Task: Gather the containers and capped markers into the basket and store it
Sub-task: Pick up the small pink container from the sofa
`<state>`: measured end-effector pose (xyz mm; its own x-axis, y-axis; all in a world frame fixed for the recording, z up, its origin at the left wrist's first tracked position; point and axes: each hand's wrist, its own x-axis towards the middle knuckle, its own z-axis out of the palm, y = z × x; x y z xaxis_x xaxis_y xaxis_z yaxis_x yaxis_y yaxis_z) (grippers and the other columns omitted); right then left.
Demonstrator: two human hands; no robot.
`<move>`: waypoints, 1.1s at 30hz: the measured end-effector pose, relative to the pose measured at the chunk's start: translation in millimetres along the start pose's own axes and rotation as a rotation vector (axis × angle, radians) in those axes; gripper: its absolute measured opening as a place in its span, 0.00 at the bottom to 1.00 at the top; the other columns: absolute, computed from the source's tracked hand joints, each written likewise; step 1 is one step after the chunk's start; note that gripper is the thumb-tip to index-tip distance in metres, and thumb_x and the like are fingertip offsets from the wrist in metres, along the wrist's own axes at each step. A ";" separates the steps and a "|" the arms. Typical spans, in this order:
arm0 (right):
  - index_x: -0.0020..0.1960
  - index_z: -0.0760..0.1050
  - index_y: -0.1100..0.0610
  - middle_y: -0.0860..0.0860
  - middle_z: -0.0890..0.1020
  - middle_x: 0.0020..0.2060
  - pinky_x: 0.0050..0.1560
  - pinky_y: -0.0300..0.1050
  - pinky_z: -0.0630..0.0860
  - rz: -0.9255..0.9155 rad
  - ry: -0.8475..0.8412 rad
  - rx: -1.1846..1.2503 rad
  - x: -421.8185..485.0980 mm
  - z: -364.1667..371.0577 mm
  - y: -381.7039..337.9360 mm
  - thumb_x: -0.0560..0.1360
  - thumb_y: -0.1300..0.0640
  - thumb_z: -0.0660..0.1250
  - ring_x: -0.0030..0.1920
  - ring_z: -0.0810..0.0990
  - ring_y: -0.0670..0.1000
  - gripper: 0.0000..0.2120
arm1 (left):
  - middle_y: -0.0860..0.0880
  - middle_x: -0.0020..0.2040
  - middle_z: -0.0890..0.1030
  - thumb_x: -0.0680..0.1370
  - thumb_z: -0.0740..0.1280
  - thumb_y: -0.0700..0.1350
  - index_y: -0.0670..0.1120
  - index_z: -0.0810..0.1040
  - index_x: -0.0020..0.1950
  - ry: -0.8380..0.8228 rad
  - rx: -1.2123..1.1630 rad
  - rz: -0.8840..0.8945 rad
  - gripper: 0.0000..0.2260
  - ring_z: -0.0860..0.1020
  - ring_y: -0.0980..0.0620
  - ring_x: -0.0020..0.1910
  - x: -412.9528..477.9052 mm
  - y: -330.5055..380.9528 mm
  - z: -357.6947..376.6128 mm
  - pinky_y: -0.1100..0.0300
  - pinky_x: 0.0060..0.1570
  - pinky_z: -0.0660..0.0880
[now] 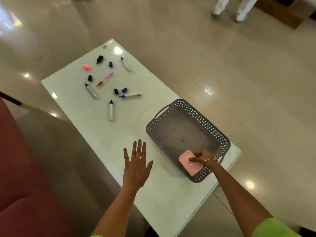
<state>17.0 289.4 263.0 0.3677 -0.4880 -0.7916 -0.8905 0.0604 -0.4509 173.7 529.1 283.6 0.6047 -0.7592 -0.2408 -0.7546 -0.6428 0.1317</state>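
1. The left hand (136, 170) is flat and fully open above the near part of the white table (162, 202), near its left edge, with fingers spread and pointing to the far end. It holds nothing.
2. The right hand (201, 157) reaches into the near corner of the grey basket (217, 132). Its fingers are curled on the pink-lidded container (189, 164) and grip it from above. The wrist carries a thin bracelet (211, 160).
3. The container is rectangular with round corners. It is inside the basket at the near end, and its long axis runs about along the near wall of the basket. The lid has a small label, but the writing is too small to read.
4. The basket stands at the right edge of the table, with perforated walls and a handle opening at each end. Its long axis runs from the near right corner toward the far left.
5. Farther, at the far half of the table, uncapped markers and loose caps lie scattered: a black-tipped marker (111, 110) pointing away, a blue-tipped marker (130, 95) lying crosswise, a pink pen (104, 80), a pink cap (86, 67) and a black highlighter (99, 59).
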 end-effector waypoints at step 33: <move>0.74 0.49 0.57 0.59 0.54 0.75 0.72 0.55 0.40 -1.048 0.280 -0.961 -92.1 208.8 -224.3 0.76 0.43 0.50 0.75 0.48 0.58 0.31 | 0.44 0.77 0.48 0.78 0.45 0.56 0.43 0.44 0.75 0.110 -0.137 -0.342 0.29 0.45 0.46 0.75 -29.0 -153.2 -84.5 0.41 0.72 0.40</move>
<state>238.7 502.5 351.0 0.9876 -0.0983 -0.1223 -0.1242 -0.9662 -0.2260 293.2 641.0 351.6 0.8449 -0.5005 -0.1889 -0.4684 -0.8627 0.1910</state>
